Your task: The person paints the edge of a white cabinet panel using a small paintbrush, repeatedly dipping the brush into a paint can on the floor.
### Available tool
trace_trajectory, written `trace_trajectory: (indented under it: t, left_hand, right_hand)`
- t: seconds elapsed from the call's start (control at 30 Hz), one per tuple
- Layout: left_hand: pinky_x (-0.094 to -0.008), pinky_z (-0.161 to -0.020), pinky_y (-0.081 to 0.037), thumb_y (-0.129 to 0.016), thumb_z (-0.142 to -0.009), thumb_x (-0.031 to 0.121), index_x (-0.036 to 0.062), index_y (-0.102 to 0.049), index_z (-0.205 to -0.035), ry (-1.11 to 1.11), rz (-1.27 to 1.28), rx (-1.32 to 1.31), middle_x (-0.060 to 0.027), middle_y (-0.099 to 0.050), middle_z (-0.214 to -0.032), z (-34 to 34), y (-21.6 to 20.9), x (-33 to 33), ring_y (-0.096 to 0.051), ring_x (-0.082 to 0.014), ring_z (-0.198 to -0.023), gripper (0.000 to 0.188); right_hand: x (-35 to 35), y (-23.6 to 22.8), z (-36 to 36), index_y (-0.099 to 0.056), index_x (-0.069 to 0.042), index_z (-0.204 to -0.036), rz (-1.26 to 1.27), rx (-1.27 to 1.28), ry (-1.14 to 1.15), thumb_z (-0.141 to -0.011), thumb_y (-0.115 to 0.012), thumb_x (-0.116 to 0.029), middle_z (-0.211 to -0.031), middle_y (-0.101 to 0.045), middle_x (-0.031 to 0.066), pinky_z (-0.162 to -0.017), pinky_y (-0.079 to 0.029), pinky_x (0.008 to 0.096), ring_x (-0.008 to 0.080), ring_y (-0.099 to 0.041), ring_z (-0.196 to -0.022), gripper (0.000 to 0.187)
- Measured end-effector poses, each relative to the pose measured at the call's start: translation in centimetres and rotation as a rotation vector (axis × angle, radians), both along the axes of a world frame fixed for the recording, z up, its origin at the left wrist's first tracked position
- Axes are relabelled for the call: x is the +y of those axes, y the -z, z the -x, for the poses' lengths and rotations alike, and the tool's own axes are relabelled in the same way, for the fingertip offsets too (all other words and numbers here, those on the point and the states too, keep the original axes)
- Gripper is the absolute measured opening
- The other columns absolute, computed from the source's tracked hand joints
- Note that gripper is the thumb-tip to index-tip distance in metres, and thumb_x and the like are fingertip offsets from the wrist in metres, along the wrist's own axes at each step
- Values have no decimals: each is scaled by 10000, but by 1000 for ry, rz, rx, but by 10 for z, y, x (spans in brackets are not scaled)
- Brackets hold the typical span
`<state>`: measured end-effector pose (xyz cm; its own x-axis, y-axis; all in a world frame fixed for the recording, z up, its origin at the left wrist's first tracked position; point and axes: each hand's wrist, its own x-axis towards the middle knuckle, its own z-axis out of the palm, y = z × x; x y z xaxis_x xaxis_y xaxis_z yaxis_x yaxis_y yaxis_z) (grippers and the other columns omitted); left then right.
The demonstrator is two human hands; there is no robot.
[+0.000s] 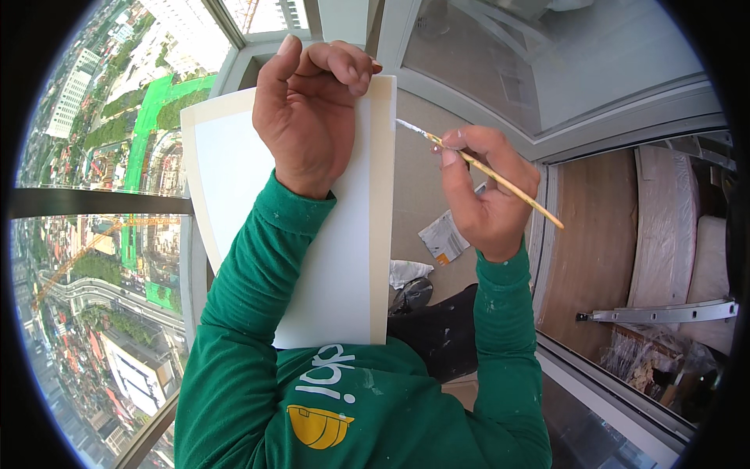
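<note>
A white panel (pixel 332 258) with beige strips along its edges lies in front of me, its near end against my green sweatshirt. My left hand (pixel 308 117) rests over its far end, palm up, with the thumb apart and the fingers loosely curled; nothing shows in the palm. Just right of the panel, my right hand (pixel 492 187) pinches a thin paintbrush (pixel 512 186) with a paint-spotted wooden handle. White paint coats the bristles, whose tip points at the panel's right edge. Whether the tip touches that edge, I cannot tell. My left forearm covers part of the panel.
Tall windows with a dark frame (pixel 101 203) stand at the left, a city far below. A glass door (pixel 484 62) is at the upper right. A printed packet (pixel 444 237) and a white cloth (pixel 408 273) lie on the floor. Wrapped boards (pixel 664 227) and a metal rail (pixel 664 313) lie right.
</note>
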<state>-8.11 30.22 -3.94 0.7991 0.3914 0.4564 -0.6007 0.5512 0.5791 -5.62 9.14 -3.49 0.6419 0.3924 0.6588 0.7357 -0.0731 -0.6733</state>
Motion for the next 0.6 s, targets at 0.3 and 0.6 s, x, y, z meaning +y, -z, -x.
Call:
trace_trajectory:
  t: [0.3, 0.6]
  left_hand:
    - [-414, -951, -443, -361, -1039, 412, 34, -624, -720, 1, 2, 6, -129, -611, -745, 1, 0, 2, -570, -261, -821, 560]
    - [-418, -957, -439, -356, -1042, 418, 37, -625, -720, 22, -5, 7, -128, -609, -740, 1, 1, 2, -571, -262, -821, 567]
  right_hand:
    - [-5, -1, 2, -667, -33, -919, 69, -41, -50, -801, -682, 14, -787, -714, 83, -595, -523, 259, 154, -654, -628, 128]
    - [1, 0, 2, -666, -27, -923, 66, -37, 0, -796, -695, 4, -795, -718, 89, -620, -543, 269, 173, -678, -651, 134]
